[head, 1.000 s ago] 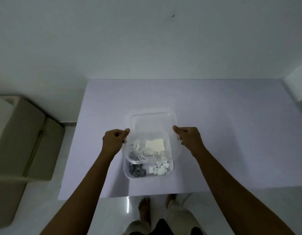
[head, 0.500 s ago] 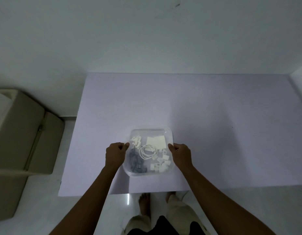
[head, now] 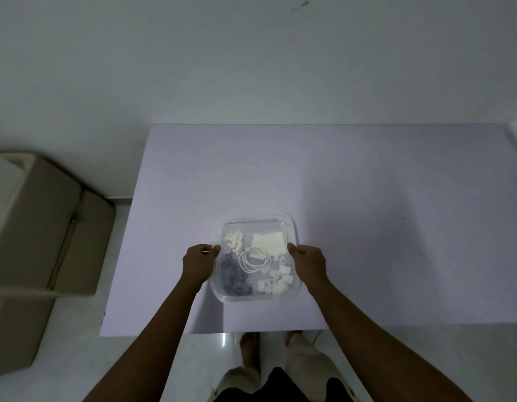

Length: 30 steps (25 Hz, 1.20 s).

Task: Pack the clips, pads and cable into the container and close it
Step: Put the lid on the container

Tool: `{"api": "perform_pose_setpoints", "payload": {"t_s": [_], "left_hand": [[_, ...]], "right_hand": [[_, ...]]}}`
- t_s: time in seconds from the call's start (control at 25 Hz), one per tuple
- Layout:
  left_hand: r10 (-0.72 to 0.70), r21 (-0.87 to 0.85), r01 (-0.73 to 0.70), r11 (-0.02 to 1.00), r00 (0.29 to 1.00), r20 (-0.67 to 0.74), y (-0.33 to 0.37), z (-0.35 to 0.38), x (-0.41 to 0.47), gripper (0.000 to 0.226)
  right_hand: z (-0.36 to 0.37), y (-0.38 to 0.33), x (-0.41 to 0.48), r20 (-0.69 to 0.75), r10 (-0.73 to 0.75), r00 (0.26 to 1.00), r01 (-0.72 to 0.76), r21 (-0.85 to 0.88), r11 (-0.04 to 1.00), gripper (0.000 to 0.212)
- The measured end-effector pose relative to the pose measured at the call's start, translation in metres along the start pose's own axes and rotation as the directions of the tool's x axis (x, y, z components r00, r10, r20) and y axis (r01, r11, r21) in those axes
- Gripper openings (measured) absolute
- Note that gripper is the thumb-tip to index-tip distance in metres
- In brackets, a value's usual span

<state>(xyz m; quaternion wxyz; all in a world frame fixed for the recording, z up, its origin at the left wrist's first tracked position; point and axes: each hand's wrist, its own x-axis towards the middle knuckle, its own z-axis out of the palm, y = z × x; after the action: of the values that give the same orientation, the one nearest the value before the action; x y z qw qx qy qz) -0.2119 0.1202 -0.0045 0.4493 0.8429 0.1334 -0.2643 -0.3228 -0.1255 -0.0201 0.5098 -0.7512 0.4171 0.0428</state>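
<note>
A clear square container (head: 256, 226) sits near the front edge of the lilac table (head: 353, 198) with its transparent lid lying flat on top. Through the lid I see a coiled white cable (head: 253, 258), cream pads (head: 269, 240), white clips (head: 276, 281), small cream clips (head: 235, 240) and dark grey clips (head: 234, 275). My left hand (head: 198, 264) grips the lid's left edge with curled fingers. My right hand (head: 308, 264) grips the right edge the same way.
A beige cushioned seat (head: 42, 224) stands on the floor left of the table. A white wall rises behind the table. My feet and legs (head: 251, 352) show below the table's front edge.
The lid was held tilted above the container's back; both hands have lowered it flat onto the container and now rest at its sides.
</note>
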Motion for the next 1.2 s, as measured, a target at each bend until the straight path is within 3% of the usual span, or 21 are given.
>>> {"api": "perform_pose_setpoints", "payload": {"t_s": [0.08, 0.36, 0.64, 0.8, 0.92, 1.2], "left_hand": [[0.015, -0.028, -0.016, 0.999, 1.0, -0.027, 0.014, 0.007, 0.003, 0.026], [0.101, -0.032, -0.099, 0.995, 0.993, 0.066, 0.095, 0.089, 0.032, 0.027], [0.115, -0.01, -0.115, 0.993, 0.978, 0.175, 0.193, 0.216, 0.089, 0.04], [0.175, 0.042, -0.19, 0.981, 0.953, 0.246, 0.252, 0.273, 0.119, 0.032], [0.188, 0.084, -0.21, 0.974, 0.957, 0.222, 0.279, 0.295, 0.135, 0.036], [0.093, 0.041, -0.104, 0.994, 0.969, 0.228, 0.288, 0.298, 0.155, 0.029]], "right_hand": [[-0.011, 0.0, 0.017, 0.02, 0.059, 0.998, -0.06, 0.08, 0.995, 0.05], [-0.098, -0.001, 0.091, -0.055, 0.12, 0.991, -0.102, 0.248, 0.963, 0.023], [-0.21, 0.005, 0.202, -0.16, 0.157, 0.975, -0.103, 0.3, 0.948, 0.041], [-0.258, -0.006, 0.266, -0.2, 0.128, 0.971, -0.063, 0.304, 0.951, 0.032], [-0.273, -0.024, 0.292, -0.205, 0.116, 0.972, -0.053, 0.291, 0.955, 0.02], [-0.279, -0.043, 0.323, -0.193, 0.073, 0.978, -0.026, 0.235, 0.972, 0.025]]}}
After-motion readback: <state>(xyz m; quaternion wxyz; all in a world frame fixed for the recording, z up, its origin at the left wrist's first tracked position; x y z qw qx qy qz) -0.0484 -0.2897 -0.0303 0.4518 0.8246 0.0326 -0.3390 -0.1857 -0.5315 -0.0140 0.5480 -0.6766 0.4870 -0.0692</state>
